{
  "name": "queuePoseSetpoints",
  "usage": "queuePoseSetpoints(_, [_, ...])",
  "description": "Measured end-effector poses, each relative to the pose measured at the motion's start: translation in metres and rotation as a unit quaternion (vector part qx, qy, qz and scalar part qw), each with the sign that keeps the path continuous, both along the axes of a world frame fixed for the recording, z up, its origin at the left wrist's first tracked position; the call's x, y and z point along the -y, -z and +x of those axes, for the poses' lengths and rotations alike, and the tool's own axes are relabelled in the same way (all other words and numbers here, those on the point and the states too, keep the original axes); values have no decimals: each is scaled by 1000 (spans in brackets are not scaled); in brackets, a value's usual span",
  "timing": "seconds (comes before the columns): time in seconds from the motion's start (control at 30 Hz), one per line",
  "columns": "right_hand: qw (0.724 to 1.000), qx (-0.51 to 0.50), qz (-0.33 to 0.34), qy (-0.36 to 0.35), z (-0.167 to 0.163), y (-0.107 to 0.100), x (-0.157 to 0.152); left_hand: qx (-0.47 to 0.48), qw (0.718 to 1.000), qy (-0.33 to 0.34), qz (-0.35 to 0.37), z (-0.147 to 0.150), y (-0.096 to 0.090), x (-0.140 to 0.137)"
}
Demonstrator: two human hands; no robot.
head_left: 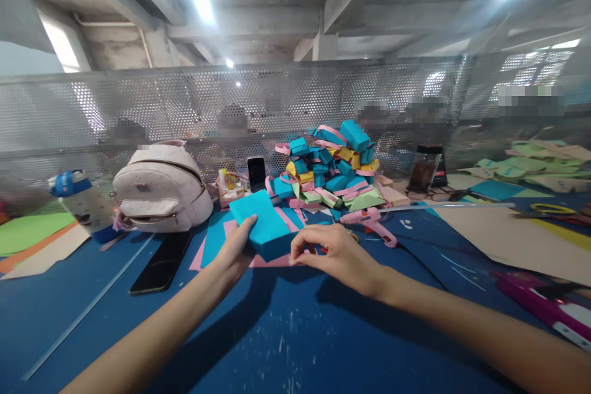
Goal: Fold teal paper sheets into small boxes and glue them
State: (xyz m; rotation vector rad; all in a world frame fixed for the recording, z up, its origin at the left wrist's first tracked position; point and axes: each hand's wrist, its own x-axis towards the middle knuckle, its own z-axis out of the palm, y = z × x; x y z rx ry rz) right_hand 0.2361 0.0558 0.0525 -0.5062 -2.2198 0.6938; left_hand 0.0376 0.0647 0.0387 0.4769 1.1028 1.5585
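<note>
The grip of the left hand [239, 244] is closed on a blue paper box [268, 226] near the frame's centre; the right hand [336, 253] curls by its right end, whether grasping anything I cannot tell.

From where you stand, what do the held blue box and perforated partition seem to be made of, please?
Held blue box: probably matte card, given its flat faces and crisp folds. Perforated partition: likely metal, dull grey, with regular holes.
</note>
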Motion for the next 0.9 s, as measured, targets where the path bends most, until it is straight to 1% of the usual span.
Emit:
queuePoseSetpoints(0.2, [1000, 12, 28, 3, -1, 1, -1, 3, 1000, 9, -1, -1, 0, 0])
queuePoseSetpoints(0.37, [999, 16, 17, -26, -2, 4, -3, -1, 1000, 11, 0, -1, 0, 0])
queuePoseSetpoints(0.47, [998, 58, -2, -32, -1, 5, -4, -4, 1000, 10, -2, -2, 2, -2])
queuePoseSetpoints(0.57, [992, 94, -69, -44, -1, 5, -4, -3, 1000, 4, -4, -4, 5, -5])
queuePoseSetpoints(0.67, [980, 76, -170, -72, -3, 6, -7, -2, 1000, 1, -1, -5, 7, -6])
queuePoseSetpoints(0.77, [959, 45, -256, -110, -5, 10, -13, -3, 1000, 3, 2, -6, 8, -6])
queuePoseSetpoints(0.83, [947, 34, -291, -131, -7, 14, -18, -4, 1000, 7, 3, -6, 8, -6])
queuePoseSetpoints(0.9, [939, 28, -311, -145, -8, 16, -21, -3, 1000, 10, 4, -6, 8, -5])
